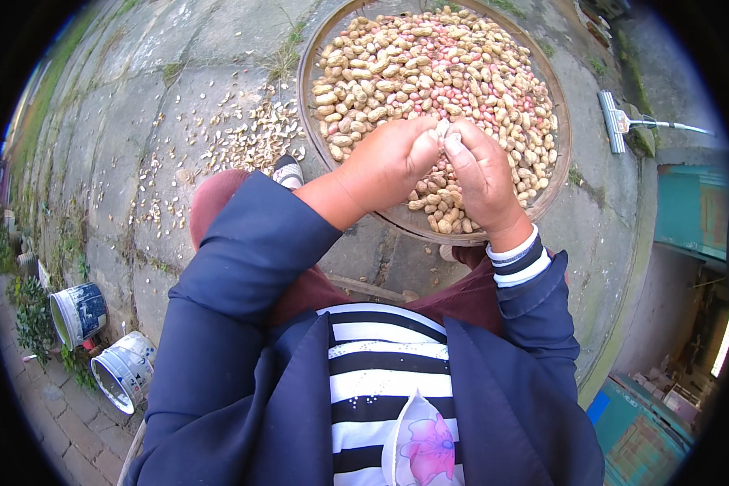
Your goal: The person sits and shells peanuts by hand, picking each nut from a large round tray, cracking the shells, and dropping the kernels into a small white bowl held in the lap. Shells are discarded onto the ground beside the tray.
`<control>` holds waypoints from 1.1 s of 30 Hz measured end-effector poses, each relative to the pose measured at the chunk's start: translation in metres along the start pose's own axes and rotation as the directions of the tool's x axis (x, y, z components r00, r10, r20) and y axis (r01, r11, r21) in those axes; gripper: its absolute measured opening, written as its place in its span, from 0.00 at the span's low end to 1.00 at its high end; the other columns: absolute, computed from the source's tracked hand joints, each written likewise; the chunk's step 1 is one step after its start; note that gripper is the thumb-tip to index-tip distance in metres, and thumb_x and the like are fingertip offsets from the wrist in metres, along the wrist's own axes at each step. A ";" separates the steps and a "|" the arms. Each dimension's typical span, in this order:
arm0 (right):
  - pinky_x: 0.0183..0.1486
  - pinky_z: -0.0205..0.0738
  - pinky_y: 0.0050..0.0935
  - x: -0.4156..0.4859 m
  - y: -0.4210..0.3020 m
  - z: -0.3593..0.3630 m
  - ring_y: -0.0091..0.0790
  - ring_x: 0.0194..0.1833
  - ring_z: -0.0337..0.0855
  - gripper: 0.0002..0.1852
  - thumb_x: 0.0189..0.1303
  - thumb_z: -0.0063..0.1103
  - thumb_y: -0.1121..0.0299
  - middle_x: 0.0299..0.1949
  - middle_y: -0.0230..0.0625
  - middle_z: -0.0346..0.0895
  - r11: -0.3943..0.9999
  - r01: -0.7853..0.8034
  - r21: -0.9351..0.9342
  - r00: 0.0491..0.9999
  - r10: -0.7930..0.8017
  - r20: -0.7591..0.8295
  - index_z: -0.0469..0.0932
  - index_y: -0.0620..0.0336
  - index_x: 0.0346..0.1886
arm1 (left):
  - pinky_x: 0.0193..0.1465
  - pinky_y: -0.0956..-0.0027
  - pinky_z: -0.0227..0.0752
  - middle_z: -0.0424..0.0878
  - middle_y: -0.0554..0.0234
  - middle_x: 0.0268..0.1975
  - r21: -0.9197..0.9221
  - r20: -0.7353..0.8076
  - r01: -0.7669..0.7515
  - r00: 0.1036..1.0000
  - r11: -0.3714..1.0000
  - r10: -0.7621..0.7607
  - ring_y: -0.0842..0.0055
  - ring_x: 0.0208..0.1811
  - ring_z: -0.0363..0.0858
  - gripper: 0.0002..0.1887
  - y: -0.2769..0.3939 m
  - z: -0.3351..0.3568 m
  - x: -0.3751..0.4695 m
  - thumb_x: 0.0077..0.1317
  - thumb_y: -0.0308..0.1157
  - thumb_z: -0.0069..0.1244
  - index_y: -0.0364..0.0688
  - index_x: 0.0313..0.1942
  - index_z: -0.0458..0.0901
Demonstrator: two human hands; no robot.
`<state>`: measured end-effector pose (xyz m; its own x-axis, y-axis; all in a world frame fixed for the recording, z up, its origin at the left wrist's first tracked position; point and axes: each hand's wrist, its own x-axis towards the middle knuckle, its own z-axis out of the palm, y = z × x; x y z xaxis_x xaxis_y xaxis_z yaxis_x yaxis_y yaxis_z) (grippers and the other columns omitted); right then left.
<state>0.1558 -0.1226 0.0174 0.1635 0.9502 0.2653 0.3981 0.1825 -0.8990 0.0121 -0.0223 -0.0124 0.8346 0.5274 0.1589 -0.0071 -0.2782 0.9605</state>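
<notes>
My left hand [389, 164] and my right hand [483, 173] meet over the near part of a round shallow tray [560, 130] with a raised rim. Between my fingertips, pinched by both hands, is a small pale peanut shell [442, 127], mostly covered by the fingers. Beneath them the tray holds a broad heap of unshelled peanuts [364, 73]. Pink shelled kernels [452, 96] lie mixed among the pods, thickest through the middle. A smaller cluster of pods [446, 209] sits at the near rim, below my hands.
Broken peanut shells [255, 136] litter the concrete ground [158, 121] left of the tray, around my left shoe [288, 172]. Two buckets [124, 370] lie tipped at the lower left. A sponge mop [613, 121] lies to the right, near a green door [689, 209].
</notes>
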 end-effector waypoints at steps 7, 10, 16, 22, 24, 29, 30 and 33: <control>0.35 0.70 0.33 -0.002 0.013 -0.011 0.36 0.30 0.76 0.09 0.73 0.53 0.68 0.29 0.40 0.74 0.992 -0.053 -0.111 0.998 0.048 -0.052 0.75 0.63 0.35 | 0.32 0.76 0.64 0.71 0.70 0.25 -0.271 -0.074 0.077 0.992 0.959 -0.101 0.83 0.26 0.66 0.19 -0.008 -0.003 0.006 0.78 0.41 0.31 0.41 0.33 0.74; 0.33 0.70 0.41 0.007 0.013 -0.026 0.50 0.30 0.76 0.11 0.69 0.59 0.66 0.27 0.46 0.73 0.762 -0.015 -0.648 0.992 0.092 0.084 0.72 0.61 0.32 | 0.31 0.76 0.63 0.72 0.70 0.26 -0.181 -0.105 0.077 0.990 0.980 -0.097 0.83 0.26 0.66 0.16 -0.019 -0.010 0.010 0.76 0.39 0.32 0.41 0.36 0.75; 0.33 0.71 0.41 0.003 -0.003 -0.024 0.50 0.31 0.77 0.08 0.67 0.61 0.67 0.29 0.44 0.74 0.887 0.104 -0.449 0.994 -0.107 0.018 0.75 0.60 0.35 | 0.30 0.77 0.60 0.75 0.69 0.29 -0.437 0.160 0.267 0.963 0.859 -0.218 0.84 0.26 0.65 0.19 -0.006 -0.014 0.002 0.75 0.44 0.29 0.44 0.40 0.77; 0.34 0.72 0.31 0.001 -0.008 -0.013 0.34 0.30 0.77 0.07 0.64 0.66 0.69 0.27 0.38 0.73 0.967 0.001 -0.255 0.989 0.037 0.143 0.78 0.60 0.37 | 0.23 0.82 0.56 0.78 0.69 0.35 -0.723 0.312 0.559 0.789 0.407 -0.530 0.84 0.27 0.69 0.17 0.002 -0.003 0.005 0.76 0.48 0.39 0.46 0.41 0.78; 0.34 0.72 0.29 0.004 0.000 -0.032 0.31 0.29 0.76 0.06 0.65 0.65 0.70 0.28 0.37 0.74 0.950 0.047 -0.309 0.996 -0.067 -0.055 0.78 0.61 0.36 | 0.19 0.83 0.55 0.79 0.67 0.36 -0.764 0.326 0.553 0.776 0.334 -0.540 0.84 0.29 0.70 0.11 -0.007 -0.004 0.009 0.74 0.40 0.45 0.42 0.39 0.77; 0.34 0.73 0.29 0.004 0.016 -0.064 0.31 0.29 0.77 0.04 0.66 0.63 0.72 0.30 0.37 0.77 0.876 -0.164 -0.454 0.967 0.051 -0.250 0.78 0.62 0.37 | 0.23 0.80 0.56 0.77 0.67 0.35 -0.809 0.210 0.460 0.807 0.365 -0.552 0.84 0.28 0.69 0.08 -0.003 -0.008 0.009 0.65 0.30 0.44 0.39 0.39 0.78; 0.34 0.73 0.29 0.003 0.020 -0.062 0.31 0.29 0.77 0.04 0.66 0.63 0.73 0.30 0.38 0.77 0.863 -0.157 -0.481 0.971 0.044 -0.237 0.78 0.62 0.37 | 0.23 0.80 0.56 0.76 0.68 0.34 -0.812 0.208 0.453 0.814 0.368 -0.542 0.84 0.28 0.68 0.08 -0.007 -0.010 0.008 0.65 0.29 0.43 0.38 0.40 0.77; 0.39 0.77 0.36 0.002 0.022 -0.057 0.40 0.34 0.81 0.06 0.61 0.64 0.75 0.34 0.40 0.79 0.761 -0.079 -0.644 0.991 -0.007 -0.130 0.79 0.60 0.40 | 0.23 0.80 0.54 0.73 0.71 0.31 -0.786 0.166 0.441 0.826 0.433 -0.539 0.85 0.27 0.67 0.10 -0.010 -0.007 0.009 0.64 0.29 0.43 0.38 0.43 0.77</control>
<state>0.2160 -0.1313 0.0178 0.2768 0.9081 0.3142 0.8712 -0.0992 -0.4808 0.0157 -0.0088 -0.0190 0.7845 0.4522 -0.4244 -0.0680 0.7430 0.6658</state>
